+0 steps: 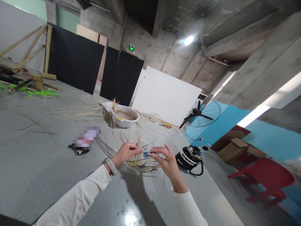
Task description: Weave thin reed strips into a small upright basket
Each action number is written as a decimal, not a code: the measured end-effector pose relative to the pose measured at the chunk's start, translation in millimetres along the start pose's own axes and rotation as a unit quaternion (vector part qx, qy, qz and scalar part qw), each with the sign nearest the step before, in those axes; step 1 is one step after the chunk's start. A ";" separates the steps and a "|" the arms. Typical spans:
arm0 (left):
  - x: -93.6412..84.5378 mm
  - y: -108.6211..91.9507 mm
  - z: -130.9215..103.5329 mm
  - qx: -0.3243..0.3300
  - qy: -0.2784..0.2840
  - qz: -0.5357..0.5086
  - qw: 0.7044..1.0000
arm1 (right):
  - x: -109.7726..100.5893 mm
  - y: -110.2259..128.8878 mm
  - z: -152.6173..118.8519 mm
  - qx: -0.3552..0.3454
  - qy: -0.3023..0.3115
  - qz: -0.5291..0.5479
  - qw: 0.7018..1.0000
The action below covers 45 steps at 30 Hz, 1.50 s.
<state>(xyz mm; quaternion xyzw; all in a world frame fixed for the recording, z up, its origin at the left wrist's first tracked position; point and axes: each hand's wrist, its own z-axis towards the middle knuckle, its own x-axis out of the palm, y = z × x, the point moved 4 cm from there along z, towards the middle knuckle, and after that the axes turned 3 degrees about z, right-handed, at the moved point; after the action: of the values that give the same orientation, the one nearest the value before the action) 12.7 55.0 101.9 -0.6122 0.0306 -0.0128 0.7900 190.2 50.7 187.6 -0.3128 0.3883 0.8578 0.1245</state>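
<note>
A partly woven piece of thin tan strips [134, 162] rests on the grey table, its loose ends sticking up and outward. My left hand [126, 153] is over its left side, thumb and fingers pinched together at a tiny shiny item. To the right, my right hand [165, 158] pinches a small clip [148, 153] that looks dark and silvery, with a bit of blue beside it. The fingertips of both hands are a short gap apart above the weaving. What exactly the left fingertips hold is too small to make out.
Behind the weaving stands a white basin [124, 121] with strips in it. Long loose strips [87, 113] lie around it. Red scissors [167, 126] are farther back. A black jug [188, 158] stands right, a blurred-out flat object [87, 138] lies left. A fan [199, 112] is beyond.
</note>
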 end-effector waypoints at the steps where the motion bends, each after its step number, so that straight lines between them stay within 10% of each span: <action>1: 0.0 -0.3 0.1 0.001 0.001 0.001 1.000 | 1.0 -3.0 3.1 0.007 0.007 0.005 1.000; 29: -0.9 -9.3 -1.8 0.029 -0.040 0.021 0.999 | 29.4 -3.6 28.4 0.048 0.253 0.005 0.966; 38: -5.0 -3.6 -1.3 0.013 -0.117 0.019 0.993 | 10.1 22.7 -3.5 -0.038 -0.094 -0.051 0.994; 45: 1.7 -9.4 -4.8 0.032 -0.190 0.063 0.979 | 89.8 -3.9 -50.6 0.027 0.038 -0.027 0.999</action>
<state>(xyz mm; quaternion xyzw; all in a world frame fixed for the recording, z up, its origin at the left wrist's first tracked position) 14.3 47.9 109.7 -0.5748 -0.0825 0.1526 0.7997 144.8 13.0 103.0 -0.3522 0.4073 0.8307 0.1416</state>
